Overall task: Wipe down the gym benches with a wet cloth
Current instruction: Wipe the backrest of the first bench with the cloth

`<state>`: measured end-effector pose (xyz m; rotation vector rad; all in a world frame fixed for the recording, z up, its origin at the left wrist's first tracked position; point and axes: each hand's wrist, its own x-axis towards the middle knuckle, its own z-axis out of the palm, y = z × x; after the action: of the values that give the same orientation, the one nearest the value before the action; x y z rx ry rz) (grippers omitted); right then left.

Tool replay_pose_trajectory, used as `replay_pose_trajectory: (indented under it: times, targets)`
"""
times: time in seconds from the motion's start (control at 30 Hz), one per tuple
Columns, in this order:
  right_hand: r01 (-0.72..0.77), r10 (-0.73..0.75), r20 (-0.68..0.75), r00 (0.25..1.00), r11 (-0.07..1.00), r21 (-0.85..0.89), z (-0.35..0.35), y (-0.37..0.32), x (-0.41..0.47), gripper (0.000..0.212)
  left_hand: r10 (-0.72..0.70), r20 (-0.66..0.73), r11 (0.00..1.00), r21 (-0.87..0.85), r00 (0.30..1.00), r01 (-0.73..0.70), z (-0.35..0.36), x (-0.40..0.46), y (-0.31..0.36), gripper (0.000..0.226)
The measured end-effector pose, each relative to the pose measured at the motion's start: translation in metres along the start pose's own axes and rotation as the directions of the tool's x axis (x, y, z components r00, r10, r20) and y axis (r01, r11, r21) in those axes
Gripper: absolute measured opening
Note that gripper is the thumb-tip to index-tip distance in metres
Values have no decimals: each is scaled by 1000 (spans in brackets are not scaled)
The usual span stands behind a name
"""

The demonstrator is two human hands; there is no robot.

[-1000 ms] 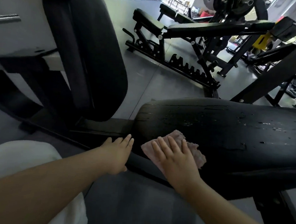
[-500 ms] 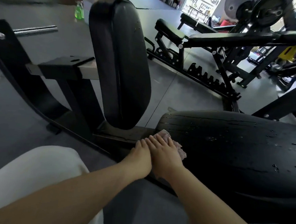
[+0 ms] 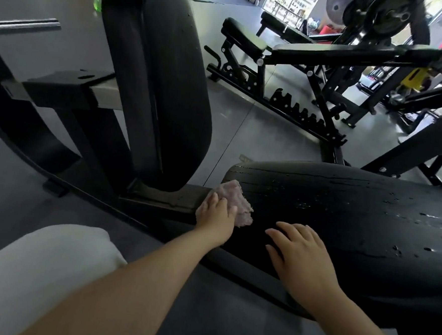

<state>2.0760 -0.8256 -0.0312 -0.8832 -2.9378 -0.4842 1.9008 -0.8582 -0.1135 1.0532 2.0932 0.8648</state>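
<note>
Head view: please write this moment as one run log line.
left hand presses cloth | on bench pad end | right hand flat on pad

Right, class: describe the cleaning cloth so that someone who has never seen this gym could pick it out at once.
Start at the big cracked black padded bench seat that fills the lower right of the view, and go to its rounded near-left end, beside the upright black back pad. There the left hand presses down a small crumpled pinkish terry cloth. It is the only pale, soft, fuzzy thing among black vinyl and metal.
</note>
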Motion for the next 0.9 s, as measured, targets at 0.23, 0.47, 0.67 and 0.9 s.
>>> replay_pose_trajectory:
  times: [0.23,0.47,0.67,0.9]
  targets:
    - [7,-7,-4,1000,1000,-4,3,1,2,37,-154,-48,982,-118,987,148,-5,45,16,48]
    - [-11,10,-18,1000,998,-56,8,0,0,34,-185,-10,856,-493,983,156,-12,64,6,33]
    - [-29,26,-45,999,998,-55,9,-3,1,34,-122,46,879,-458,991,129,-10,57,0,55]
    - [-39,36,-36,999,996,-79,7,-4,1,36,-87,-91,834,-551,992,22,-1,19,-8,46]
